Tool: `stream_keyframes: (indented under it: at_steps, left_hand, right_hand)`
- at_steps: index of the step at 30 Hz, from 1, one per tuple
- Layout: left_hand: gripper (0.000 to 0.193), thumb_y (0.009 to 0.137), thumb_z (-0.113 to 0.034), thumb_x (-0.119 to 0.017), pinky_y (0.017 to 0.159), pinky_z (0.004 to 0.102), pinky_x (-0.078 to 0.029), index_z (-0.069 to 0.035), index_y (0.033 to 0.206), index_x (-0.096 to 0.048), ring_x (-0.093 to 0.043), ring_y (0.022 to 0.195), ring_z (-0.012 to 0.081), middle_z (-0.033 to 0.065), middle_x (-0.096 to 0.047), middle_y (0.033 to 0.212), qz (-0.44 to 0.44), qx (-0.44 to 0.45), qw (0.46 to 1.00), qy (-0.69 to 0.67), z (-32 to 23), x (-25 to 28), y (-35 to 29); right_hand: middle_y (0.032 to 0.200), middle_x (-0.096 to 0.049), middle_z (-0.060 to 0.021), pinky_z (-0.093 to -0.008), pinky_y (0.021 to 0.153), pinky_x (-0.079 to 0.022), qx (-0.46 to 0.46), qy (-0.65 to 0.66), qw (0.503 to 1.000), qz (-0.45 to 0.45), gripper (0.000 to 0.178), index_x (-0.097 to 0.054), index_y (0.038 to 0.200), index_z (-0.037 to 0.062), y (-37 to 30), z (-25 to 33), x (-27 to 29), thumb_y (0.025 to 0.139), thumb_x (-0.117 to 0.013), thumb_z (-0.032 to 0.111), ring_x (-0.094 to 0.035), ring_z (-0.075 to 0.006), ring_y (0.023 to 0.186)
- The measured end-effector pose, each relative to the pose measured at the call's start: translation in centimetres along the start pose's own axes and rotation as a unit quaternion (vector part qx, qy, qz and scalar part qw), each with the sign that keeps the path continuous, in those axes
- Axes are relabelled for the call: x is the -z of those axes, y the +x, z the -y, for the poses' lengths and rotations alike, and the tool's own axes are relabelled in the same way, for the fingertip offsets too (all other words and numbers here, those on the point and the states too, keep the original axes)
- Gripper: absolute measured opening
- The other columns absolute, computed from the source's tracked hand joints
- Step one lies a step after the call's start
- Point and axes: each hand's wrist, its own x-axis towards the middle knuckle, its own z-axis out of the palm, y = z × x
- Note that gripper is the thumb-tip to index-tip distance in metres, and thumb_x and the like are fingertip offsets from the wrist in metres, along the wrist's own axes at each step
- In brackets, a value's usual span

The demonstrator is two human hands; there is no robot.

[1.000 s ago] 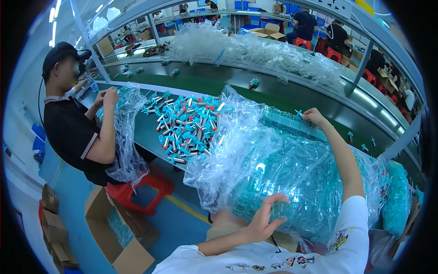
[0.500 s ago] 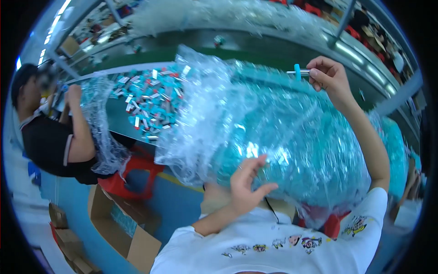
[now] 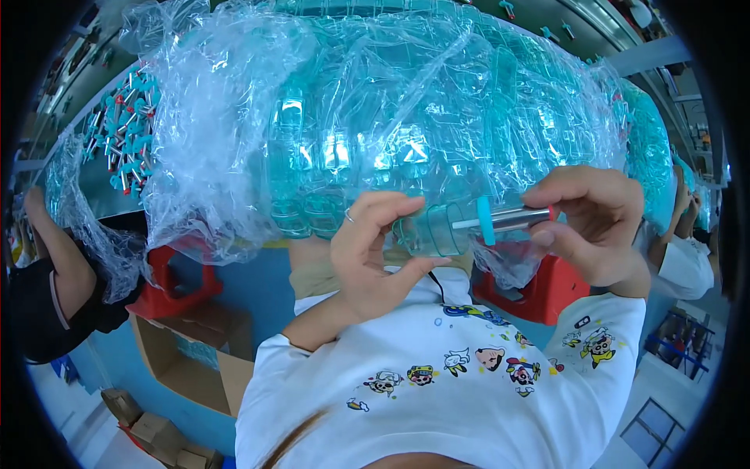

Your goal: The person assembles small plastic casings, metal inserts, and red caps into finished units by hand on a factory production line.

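My left hand (image 3: 367,262) is closed around a small clear teal plastic container (image 3: 437,232), held on its side with the open mouth toward my right hand. Between the thumb and fingers of my right hand (image 3: 594,223) is a metal tube fitting (image 3: 516,220) with a teal disc, a white tip and a red end. Its white tip points left, at the container's mouth; I cannot tell whether it is just inside. Right behind both hands lies a large clear plastic bag (image 3: 375,117) full of similar teal containers.
At the left on the table is a pile of similar metal and teal fittings (image 3: 125,129). A co-worker's arm (image 3: 58,242) shows beyond it. Red stools (image 3: 176,285) and an open cardboard box (image 3: 168,363) stand below. Another full bag (image 3: 648,148) is at the right.
The view has tilted down. My right hand has brought the fitting down and left, close to my left hand. My left hand, spread on the bag before, now holds a container.
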Motion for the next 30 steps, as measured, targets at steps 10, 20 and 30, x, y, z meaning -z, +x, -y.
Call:
stream_keyframes:
  at_steps: [10, 20, 30]
  left_hand:
    - [0.055, 0.054, 0.003, -0.075, 0.067, 0.0243, -0.044, 0.003, 0.105, -0.054, -0.050, 0.086, 0.0165, 0.0124, -0.048, 0.100, -0.012, -0.032, 0.999, 0.033, -0.8, 0.4, -0.8]
    - [0.056, 0.052, -0.001, -0.078, 0.070, 0.0255, -0.042, 0.008, 0.102, -0.056, -0.050, 0.082, 0.0170, 0.0130, -0.053, 0.091, 0.002, -0.016, 0.998, 0.065, -0.6, 0.7, -1.8]
    - [0.056, 0.050, -0.001, -0.079, 0.064, 0.0217, -0.039, 0.010, 0.100, -0.058, -0.049, 0.075, 0.0139, 0.0111, -0.054, 0.085, 0.002, -0.027, 0.999, 0.035, -0.5, 0.2, -2.7]
  right_hand:
    - [0.067, -0.060, -0.0090, -0.0185, 0.048, -0.041, 0.057, -0.091, 0.993, 0.040, 0.020, -0.061, 0.086, -0.0064, -0.1, -0.5, -0.7, 0.066, -0.065, -0.006, -0.055, -0.0086, 0.053]
    - [0.063, -0.059, -0.0091, -0.0195, 0.040, -0.039, 0.091, -0.195, 0.971, 0.106, 0.014, -0.060, 0.084, -0.0050, -0.1, -1.3, -1.2, 0.070, -0.062, -0.002, -0.055, -0.0098, 0.046]
    - [0.056, -0.057, -0.0065, -0.0200, 0.037, -0.037, 0.131, -0.209, 0.966, 0.074, 0.012, -0.061, 0.079, -0.0026, -1.2, -2.6, -2.4, 0.069, -0.066, 0.002, -0.053, -0.0108, 0.041]
